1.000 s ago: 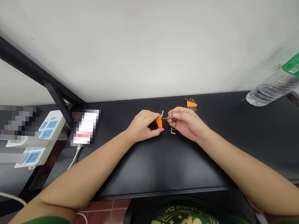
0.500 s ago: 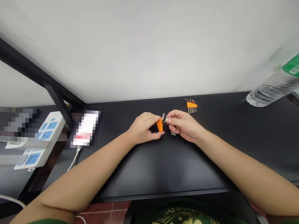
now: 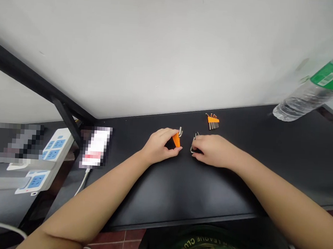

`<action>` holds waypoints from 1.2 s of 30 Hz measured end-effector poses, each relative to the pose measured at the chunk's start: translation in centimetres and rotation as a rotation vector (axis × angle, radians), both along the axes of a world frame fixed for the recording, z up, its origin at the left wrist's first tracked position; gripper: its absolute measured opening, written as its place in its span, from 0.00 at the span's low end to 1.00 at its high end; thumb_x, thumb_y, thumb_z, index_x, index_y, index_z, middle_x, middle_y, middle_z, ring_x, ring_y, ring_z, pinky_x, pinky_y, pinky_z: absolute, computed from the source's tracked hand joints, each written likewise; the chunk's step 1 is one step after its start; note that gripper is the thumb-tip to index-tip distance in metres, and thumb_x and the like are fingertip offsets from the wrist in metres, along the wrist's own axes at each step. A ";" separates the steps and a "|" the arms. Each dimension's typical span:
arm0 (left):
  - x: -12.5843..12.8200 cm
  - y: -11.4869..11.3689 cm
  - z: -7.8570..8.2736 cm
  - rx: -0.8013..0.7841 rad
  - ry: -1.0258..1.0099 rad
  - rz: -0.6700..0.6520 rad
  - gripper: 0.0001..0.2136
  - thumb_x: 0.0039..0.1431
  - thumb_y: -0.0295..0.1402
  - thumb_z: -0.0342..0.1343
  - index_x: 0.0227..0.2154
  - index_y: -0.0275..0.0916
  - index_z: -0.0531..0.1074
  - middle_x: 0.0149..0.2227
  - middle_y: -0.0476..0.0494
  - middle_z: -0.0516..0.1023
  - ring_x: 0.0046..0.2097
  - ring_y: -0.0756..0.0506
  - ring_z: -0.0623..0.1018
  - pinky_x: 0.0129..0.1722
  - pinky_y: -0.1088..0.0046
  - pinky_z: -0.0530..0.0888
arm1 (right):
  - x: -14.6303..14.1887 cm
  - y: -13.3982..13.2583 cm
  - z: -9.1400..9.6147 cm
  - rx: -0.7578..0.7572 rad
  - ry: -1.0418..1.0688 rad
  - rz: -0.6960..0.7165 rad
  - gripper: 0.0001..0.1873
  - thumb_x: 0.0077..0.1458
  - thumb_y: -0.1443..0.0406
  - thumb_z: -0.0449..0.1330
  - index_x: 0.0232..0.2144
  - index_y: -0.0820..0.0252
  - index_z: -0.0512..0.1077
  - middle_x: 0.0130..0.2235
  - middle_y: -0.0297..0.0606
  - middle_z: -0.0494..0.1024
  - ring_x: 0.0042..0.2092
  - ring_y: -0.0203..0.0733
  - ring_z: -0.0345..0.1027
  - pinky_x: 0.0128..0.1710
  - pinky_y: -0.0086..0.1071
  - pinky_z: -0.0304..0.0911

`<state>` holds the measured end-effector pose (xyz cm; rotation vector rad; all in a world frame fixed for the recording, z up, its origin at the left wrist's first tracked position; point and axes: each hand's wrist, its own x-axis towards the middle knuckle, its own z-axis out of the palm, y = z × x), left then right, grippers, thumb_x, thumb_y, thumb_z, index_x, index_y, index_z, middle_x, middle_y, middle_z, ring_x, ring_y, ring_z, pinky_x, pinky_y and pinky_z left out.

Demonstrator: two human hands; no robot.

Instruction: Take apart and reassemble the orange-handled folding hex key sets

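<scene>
My left hand (image 3: 162, 145) pinches an orange hex key holder (image 3: 176, 139) between thumb and fingers, tilted on its narrow side. At least two bent metal hex keys (image 3: 180, 131) stick out of its upper end. To the right, my right hand (image 3: 210, 149) is lowered to the tabletop, fingers curled over a few loose hex keys (image 3: 192, 150). Its thumb and fingertips close around one of them; the palm and back of the hand hide part of the group. Behind that hand lies a second orange holder (image 3: 213, 120), filled with several hex keys.
A water bottle (image 3: 296, 104) with a green label stands at the right against the wall. On the left are a blurred phone (image 3: 97, 146) with a white cable and a white power strip (image 3: 52, 151) beyond a black metal frame (image 3: 66, 120). The black table (image 3: 176, 192) ends near my body.
My right hand has left the orange holder, moving right and down onto the loose hex keys. A key it held at the holder now sits there. My left hand keeps its grip.
</scene>
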<state>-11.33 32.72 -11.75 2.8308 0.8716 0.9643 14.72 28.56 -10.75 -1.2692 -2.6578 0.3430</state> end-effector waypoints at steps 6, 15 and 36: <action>-0.2 0.2 -0.2 -0.002 -0.014 0.030 0.19 0.60 0.40 0.64 0.51 0.39 0.71 0.39 0.43 0.82 0.37 0.45 0.81 0.40 0.67 0.79 | -2.6 -1.0 -1.5 0.034 -0.095 -0.088 0.05 0.61 0.68 0.57 0.34 0.60 0.74 0.37 0.41 0.80 0.34 0.44 0.74 0.29 0.35 0.54; -0.2 0.3 -0.4 -0.038 0.005 0.082 0.20 0.58 0.36 0.64 0.53 0.40 0.72 0.45 0.41 0.82 0.44 0.43 0.83 0.44 0.65 0.80 | -1.3 -1.3 0.6 0.129 0.242 -0.069 0.03 0.55 0.70 0.58 0.30 0.59 0.69 0.32 0.35 0.74 0.29 0.35 0.64 0.28 0.31 0.52; -0.3 0.4 -0.3 -0.056 0.022 -0.054 0.22 0.61 0.35 0.62 0.58 0.39 0.71 0.51 0.37 0.82 0.51 0.42 0.83 0.52 0.66 0.81 | -0.7 -0.2 -0.1 -0.200 0.734 0.150 0.05 0.53 0.72 0.60 0.30 0.58 0.69 0.33 0.33 0.74 0.32 0.35 0.67 0.34 0.30 0.65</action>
